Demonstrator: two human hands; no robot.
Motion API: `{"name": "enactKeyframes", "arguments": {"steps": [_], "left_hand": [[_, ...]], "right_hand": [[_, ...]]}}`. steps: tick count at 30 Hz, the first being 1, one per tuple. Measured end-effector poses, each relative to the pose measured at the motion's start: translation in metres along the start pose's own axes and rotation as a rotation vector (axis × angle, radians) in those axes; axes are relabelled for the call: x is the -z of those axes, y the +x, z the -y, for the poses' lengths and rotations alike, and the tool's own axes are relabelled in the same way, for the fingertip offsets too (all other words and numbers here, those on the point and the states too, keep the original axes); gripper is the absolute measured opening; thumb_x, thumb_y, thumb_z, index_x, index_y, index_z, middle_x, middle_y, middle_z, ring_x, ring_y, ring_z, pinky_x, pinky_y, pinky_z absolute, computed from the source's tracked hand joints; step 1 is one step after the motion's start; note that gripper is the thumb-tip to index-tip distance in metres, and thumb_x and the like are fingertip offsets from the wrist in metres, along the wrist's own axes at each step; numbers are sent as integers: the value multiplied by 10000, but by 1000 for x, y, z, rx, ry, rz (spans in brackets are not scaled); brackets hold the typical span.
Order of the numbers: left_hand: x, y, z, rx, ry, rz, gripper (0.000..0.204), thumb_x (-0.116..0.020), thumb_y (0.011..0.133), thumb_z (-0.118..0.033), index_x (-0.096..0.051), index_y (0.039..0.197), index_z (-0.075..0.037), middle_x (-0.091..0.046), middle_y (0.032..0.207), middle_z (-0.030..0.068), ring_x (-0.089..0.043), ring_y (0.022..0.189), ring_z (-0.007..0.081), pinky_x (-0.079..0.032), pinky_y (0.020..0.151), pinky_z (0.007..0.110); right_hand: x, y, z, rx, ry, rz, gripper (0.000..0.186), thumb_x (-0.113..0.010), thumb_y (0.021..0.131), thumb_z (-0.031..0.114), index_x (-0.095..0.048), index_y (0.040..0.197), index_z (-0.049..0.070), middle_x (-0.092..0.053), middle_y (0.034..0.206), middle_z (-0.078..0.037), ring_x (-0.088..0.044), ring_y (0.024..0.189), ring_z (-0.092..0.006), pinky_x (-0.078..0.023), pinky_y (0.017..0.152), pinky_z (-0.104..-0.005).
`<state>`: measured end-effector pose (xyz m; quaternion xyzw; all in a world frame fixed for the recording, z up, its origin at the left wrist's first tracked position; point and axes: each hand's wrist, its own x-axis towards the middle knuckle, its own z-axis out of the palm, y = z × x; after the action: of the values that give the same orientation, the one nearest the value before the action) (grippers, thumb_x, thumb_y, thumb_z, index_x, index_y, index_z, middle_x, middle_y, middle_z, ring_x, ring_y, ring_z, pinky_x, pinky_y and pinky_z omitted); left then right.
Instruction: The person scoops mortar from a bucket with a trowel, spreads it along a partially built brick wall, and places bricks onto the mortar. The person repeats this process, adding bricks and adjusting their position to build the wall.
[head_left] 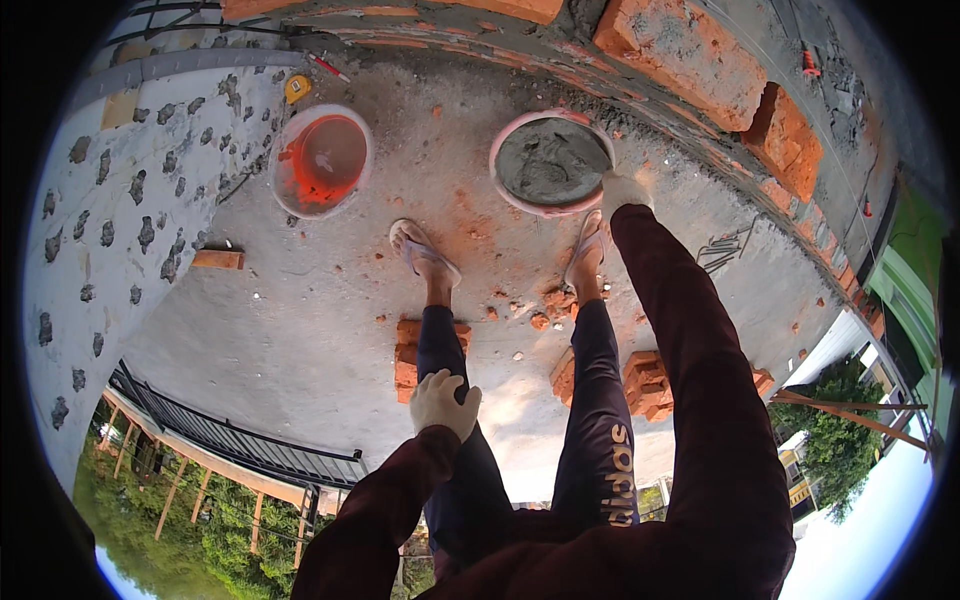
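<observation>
I stand on a concrete slab, looking down at my feet in sandals. My right hand point(622, 190), in a white glove, reaches down to the near right rim of a round pan of grey mortar point(550, 160), and its fingers are curled over that rim. My left hand point(445, 400), also gloved, rests on my left knee with the fingers spread and holds nothing. A red bucket point(322, 160) with reddish water stands to the left of the pan.
A low brick wall point(690, 60) with wet mortar runs along the far and right side. Loose bricks point(405, 355) and brick pieces point(650, 385) lie by my legs, and one brick point(218, 259) lies left. A pitted white wall point(110, 200) stands left; a metal railing point(240, 445) marks the slab's edge.
</observation>
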<state>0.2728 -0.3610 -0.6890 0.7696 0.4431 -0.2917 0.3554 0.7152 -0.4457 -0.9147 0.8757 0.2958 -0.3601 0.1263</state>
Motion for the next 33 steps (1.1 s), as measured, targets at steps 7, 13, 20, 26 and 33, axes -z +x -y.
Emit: {"name": "enactKeyframes", "arguments": {"steps": [7, 13, 20, 26, 33], "left_hand": [[-1, -2, 2, 62, 22, 106, 406, -741, 860, -416, -789, 1083, -80, -693, 1338, 130, -590, 1294, 336, -448, 1101, 494], [-13, -1, -4, 17, 101, 81, 371, -779, 853, -408, -799, 1055, -97, -713, 1293, 122, -606, 1262, 343, -437, 1105, 507], [-19, -2, -11, 12, 120, 106, 369, -775, 853, -411, -801, 1052, -102, -721, 1276, 122, -605, 1261, 338, -429, 1107, 502], [-15, 4, -19, 35, 102, 146, 352, -784, 842, -396, -803, 1040, -106, -723, 1276, 118, -614, 1250, 336, -435, 1103, 497], [-10, 9, -26, 21, 88, 155, 327, -795, 838, -375, -802, 1030, -111, -726, 1268, 115, -619, 1247, 335, -446, 1090, 499]], "right_hand": [[-32, 2, -1, 150, 156, 422, 375, -647, 908, 212, -671, 1184, -41, -733, 1102, -270, -727, 1043, -439, -588, 867, -493], [-57, -19, 21, -99, 938, 524, 309, -721, 900, 192, -579, 1079, -17, -615, 760, -103, -602, 596, -245, -484, 531, -401], [-64, -51, 29, -140, 1401, 583, 265, -746, 903, 105, -550, 1056, 15, -541, 645, -39, -525, 472, -153, -426, 425, -344], [-71, -60, 25, -117, 1355, 451, 271, -741, 913, 121, -553, 1083, 24, -534, 712, -18, -513, 482, -140, -415, 417, -330], [-111, -57, -12, 9, 934, 121, 367, -755, 867, 146, -624, 1198, 58, -600, 825, -49, -576, 560, -170, -467, 499, -331]]}}
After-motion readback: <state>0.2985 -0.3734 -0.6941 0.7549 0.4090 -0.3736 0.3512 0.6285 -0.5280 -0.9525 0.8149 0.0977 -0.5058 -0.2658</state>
